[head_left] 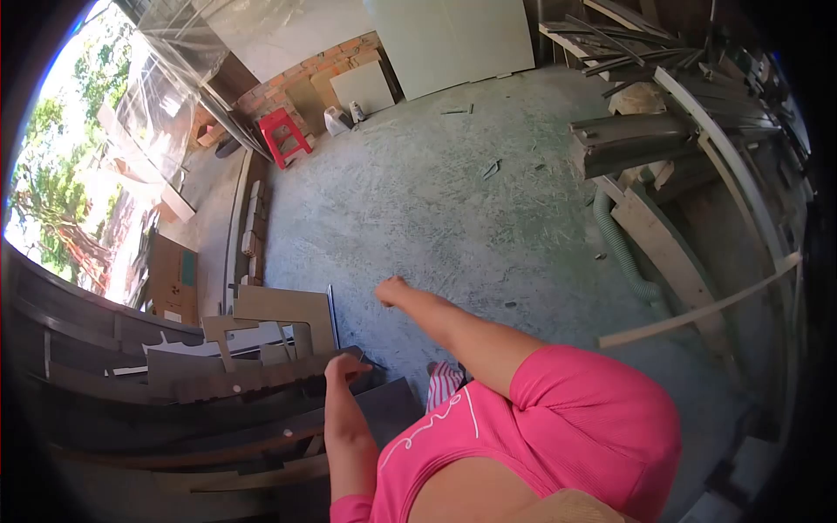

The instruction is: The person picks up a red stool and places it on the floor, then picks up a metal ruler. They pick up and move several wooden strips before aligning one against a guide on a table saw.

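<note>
My left hand [348, 370] is low at the centre left, its fingers loosely bent and pointing right, with nothing visible in them. It overlaps the end of a dark board [261, 376] in the stack on the left. Further forward, my right hand [392, 291] is held out over the grey concrete floor [418, 209], fingers curled in and nothing showing in them. Pale cut panels [283, 307] stand between the dark boards and the floor, left of both hands.
A red stool [285, 138] stands at the far left near a white jug [336, 121]. Large pale sheets [449, 44] lean on the back wall. To the right are piled timber and metal strips [632, 144], a ribbed hose [621, 248] and a jutting wooden strip [697, 305].
</note>
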`<state>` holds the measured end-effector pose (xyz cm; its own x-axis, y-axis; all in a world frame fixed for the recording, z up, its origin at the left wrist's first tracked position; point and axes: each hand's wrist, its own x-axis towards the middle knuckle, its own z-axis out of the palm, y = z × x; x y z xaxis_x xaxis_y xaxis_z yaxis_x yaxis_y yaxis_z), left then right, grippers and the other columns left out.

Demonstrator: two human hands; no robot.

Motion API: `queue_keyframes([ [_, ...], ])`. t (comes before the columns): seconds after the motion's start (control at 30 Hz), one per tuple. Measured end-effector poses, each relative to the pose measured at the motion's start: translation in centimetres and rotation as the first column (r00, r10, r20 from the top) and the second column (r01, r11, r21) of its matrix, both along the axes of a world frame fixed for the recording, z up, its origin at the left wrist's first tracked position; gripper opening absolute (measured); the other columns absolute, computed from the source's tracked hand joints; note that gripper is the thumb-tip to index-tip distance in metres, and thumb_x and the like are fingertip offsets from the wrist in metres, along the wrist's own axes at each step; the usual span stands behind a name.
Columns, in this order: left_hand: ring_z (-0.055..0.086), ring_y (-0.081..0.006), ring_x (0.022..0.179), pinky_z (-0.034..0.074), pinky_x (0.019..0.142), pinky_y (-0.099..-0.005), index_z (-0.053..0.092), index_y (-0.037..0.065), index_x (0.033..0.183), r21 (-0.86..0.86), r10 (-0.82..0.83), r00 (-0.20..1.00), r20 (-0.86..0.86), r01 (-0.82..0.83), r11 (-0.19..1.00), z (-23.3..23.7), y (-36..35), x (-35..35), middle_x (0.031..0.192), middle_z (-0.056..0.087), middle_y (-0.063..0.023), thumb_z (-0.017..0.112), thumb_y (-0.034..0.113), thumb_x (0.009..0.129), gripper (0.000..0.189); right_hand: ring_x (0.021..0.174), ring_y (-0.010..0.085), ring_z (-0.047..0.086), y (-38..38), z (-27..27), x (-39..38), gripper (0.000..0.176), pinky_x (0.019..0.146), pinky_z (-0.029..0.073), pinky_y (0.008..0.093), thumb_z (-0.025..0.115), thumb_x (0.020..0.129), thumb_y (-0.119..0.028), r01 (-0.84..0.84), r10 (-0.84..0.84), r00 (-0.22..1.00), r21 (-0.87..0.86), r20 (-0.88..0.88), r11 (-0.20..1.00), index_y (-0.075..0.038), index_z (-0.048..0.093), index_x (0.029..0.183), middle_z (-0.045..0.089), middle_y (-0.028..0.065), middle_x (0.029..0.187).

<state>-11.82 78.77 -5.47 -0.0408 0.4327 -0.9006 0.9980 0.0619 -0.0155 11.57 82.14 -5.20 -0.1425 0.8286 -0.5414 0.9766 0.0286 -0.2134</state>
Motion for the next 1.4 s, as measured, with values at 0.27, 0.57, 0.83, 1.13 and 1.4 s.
queue_keyframes([
  [0.27,0.045,-0.0143,0.044,0.038,0.046,-0.0306,0.054,0.006,0.056,-0.076,-0.194,0.981,-0.029,0.192,0.979,-1.3,19.0,5.5,0.052,0.051,-0.0014,0.070,0.049,0.066,0.047,0.093,0.0257,0.059,12.1,-1.5,7.8,0.025,0.074,0.047,0.0406,0.054,0.074,-0.016,0.248,-0.250,0.968,-0.134,0.007,0.959,-0.008,0.064,0.095,0.062,0.0105,0.102],
  [0.57,0.042,-0.0118,0.045,0.034,0.043,-0.0283,0.054,0.005,0.063,-0.103,-0.344,0.939,0.018,0.344,0.933,-6.5,34.7,16.8,0.052,0.049,-0.0014,0.067,0.047,0.070,0.045,0.097,0.0299,0.056,26.1,-5.9,18.7,0.027,0.076,0.046,0.0420,0.052,0.079,-0.021,0.310,-0.316,0.949,-0.176,-0.004,0.934,-0.005,0.062,0.099,0.059,0.0131,0.105],
  [0.83,0.040,-0.0123,0.040,0.031,0.042,-0.0313,0.048,0.007,0.052,-0.187,-0.360,0.930,0.079,0.368,0.911,-7.3,50.1,30.0,0.047,0.047,-0.0012,0.067,0.050,0.069,0.049,0.084,0.0315,0.060,38.7,-3.1,36.1,0.023,0.068,0.046,0.0433,0.050,0.078,-0.016,0.414,-0.419,0.902,-0.063,-0.101,0.908,-0.001,0.062,0.091,0.061,0.0171,0.095],
  [1.13,0.040,-0.0116,0.041,0.032,0.043,-0.0296,0.047,0.007,0.050,-0.129,-0.496,0.862,0.107,0.507,0.852,-7.6,62.8,52.1,0.047,0.046,-0.0003,0.069,0.048,0.067,0.050,0.082,0.0309,0.060,46.0,-1.4,53.8,0.023,0.070,0.047,0.0437,0.048,0.082,-0.018,0.576,-0.579,0.815,-0.076,-0.011,0.814,-0.002,0.062,0.090,0.062,0.0144,0.090],
  [1.4,0.038,-0.0102,0.037,0.032,0.035,-0.0281,0.046,0.010,0.051,-0.061,-0.703,0.670,0.239,0.733,0.678,-5.9,80.7,75.5,0.046,0.046,-0.0011,0.072,0.042,0.066,0.044,0.085,0.0303,0.059,56.5,0.3,72.9,0.023,0.071,0.046,0.0432,0.048,0.079,-0.017,0.708,-0.710,0.703,0.117,-0.031,0.696,0.000,0.061,0.088,0.062,0.0173,0.090],
])
